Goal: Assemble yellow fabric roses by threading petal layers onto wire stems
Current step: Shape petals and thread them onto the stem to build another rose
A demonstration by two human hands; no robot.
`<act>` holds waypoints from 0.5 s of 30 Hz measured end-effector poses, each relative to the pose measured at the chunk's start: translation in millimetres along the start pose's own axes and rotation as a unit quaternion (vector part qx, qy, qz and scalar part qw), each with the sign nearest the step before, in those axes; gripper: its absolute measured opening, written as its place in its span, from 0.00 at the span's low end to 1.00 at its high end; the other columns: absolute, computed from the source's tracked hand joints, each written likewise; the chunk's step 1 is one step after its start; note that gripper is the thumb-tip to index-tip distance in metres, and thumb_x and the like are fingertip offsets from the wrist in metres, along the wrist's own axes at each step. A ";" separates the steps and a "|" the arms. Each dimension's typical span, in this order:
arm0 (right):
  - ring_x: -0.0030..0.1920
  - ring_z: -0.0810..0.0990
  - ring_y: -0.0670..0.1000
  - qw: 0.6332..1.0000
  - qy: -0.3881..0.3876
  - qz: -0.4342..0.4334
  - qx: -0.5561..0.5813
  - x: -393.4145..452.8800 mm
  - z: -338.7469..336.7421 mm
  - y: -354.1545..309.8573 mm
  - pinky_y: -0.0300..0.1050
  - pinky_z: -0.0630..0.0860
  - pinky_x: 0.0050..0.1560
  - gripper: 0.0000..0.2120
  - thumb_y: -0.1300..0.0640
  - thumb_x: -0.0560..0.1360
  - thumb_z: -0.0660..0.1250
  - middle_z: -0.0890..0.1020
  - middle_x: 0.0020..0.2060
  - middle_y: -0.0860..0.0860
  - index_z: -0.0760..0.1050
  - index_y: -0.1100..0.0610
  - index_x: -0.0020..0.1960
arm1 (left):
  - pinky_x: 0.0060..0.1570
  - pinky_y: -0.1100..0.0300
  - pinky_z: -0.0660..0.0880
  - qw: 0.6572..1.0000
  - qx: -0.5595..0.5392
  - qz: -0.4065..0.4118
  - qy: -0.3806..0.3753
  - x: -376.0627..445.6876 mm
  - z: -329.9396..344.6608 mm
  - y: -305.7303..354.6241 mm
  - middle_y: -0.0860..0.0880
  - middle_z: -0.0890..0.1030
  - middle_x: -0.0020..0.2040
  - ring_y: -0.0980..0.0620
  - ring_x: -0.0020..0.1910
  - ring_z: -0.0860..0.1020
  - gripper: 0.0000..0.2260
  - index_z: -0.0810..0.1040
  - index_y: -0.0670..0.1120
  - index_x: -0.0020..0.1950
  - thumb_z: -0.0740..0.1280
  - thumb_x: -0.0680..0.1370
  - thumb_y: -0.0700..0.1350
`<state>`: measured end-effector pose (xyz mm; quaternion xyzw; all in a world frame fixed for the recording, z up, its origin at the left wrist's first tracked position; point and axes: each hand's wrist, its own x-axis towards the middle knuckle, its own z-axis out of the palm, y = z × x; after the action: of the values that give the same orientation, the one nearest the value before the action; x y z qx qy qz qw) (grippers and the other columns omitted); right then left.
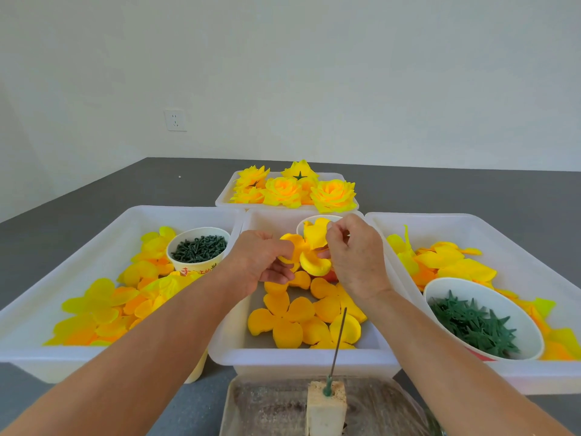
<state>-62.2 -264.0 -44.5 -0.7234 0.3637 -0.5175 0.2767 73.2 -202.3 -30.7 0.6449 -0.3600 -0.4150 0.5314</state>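
Both your hands sit at the centre of the frame over the middle tray point(226, 350), and between them they hold one petal layer point(309, 251): your left hand point(259, 262) pinches its left lobe with curled fingers, and your right hand point(355, 256) pinches the upper lobe between thumb and forefinger. The wire point(339, 338) you must thread it onto stands below them, toward the bottom centre of the frame, stuck in a block point(327, 407) and pointing up with a slight lean to the right. Its tip lies just beside your right wrist, so your right hand is nearer. I judge the layer has to come down toward you, its centre hole lined up over that upright tip.
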 end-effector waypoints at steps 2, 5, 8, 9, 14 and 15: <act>0.36 0.83 0.50 0.998 -0.043 0.009 0.035 -1.1 -1.7 0.5 0.36 0.72 0.29 0.15 0.61 0.79 0.59 0.75 0.33 0.51 0.66 0.53 0.34 | 0.19 0.65 0.72 1.000 0.018 0.012 -0.018 -0.7 0.1 -1.8 0.42 0.76 0.28 0.51 0.20 0.76 0.05 0.71 0.39 0.42 0.65 0.73 0.31; 0.40 0.81 0.56 0.994 -0.104 0.003 0.031 -1.4 -1.6 4.1 0.48 0.80 0.40 0.14 0.62 0.79 0.59 0.73 0.33 0.50 0.67 0.53 0.35 | 0.21 0.64 0.73 0.995 0.061 0.024 -0.079 -3.0 -0.5 -4.9 0.46 0.78 0.25 0.51 0.22 0.77 0.03 0.76 0.39 0.45 0.65 0.74 0.33; 0.42 0.80 0.58 0.991 -0.134 0.001 0.020 -2.5 -0.5 3.5 0.51 0.79 0.42 0.11 0.61 0.77 0.61 0.75 0.34 0.50 0.69 0.52 0.37 | 0.22 0.63 0.74 0.992 0.090 0.055 -0.066 -2.8 0.6 -7.0 0.46 0.78 0.24 0.51 0.22 0.78 0.02 0.77 0.36 0.45 0.66 0.74 0.33; 0.42 0.80 0.55 0.990 -0.143 0.001 0.018 -3.2 0.7 2.4 0.46 0.76 0.40 0.08 0.59 0.77 0.63 0.76 0.35 0.50 0.70 0.52 0.39 | 0.22 0.63 0.75 0.992 0.094 0.068 -0.048 -2.6 1.1 -7.4 0.46 0.78 0.24 0.50 0.22 0.78 0.01 0.77 0.37 0.43 0.65 0.74 0.33; 0.36 0.71 0.42 0.988 -0.137 -0.048 -0.053 -5.2 2.1 1.2 0.32 0.66 0.37 0.06 0.55 0.73 0.70 0.73 0.33 0.42 0.74 0.56 0.44 | 0.26 0.61 0.75 0.963 0.201 0.176 0.020 0.7 3.2 -11.9 0.46 0.76 0.30 0.53 0.24 0.78 0.08 0.73 0.43 0.36 0.68 0.74 0.38; 0.34 0.69 0.43 0.987 -0.138 -0.056 -0.066 -5.4 0.9 1.1 0.32 0.64 0.35 0.06 0.56 0.74 0.69 0.72 0.31 0.43 0.75 0.58 0.42 | 0.26 0.62 0.74 0.953 0.228 0.197 0.029 1.1 3.7 -12.6 0.47 0.76 0.30 0.55 0.24 0.78 0.08 0.74 0.44 0.36 0.68 0.74 0.39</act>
<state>-62.6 -260.2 -48.6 -0.8237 0.3142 -0.4026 0.2466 70.5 -202.5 -43.6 0.6769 -0.5492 -0.1902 0.4517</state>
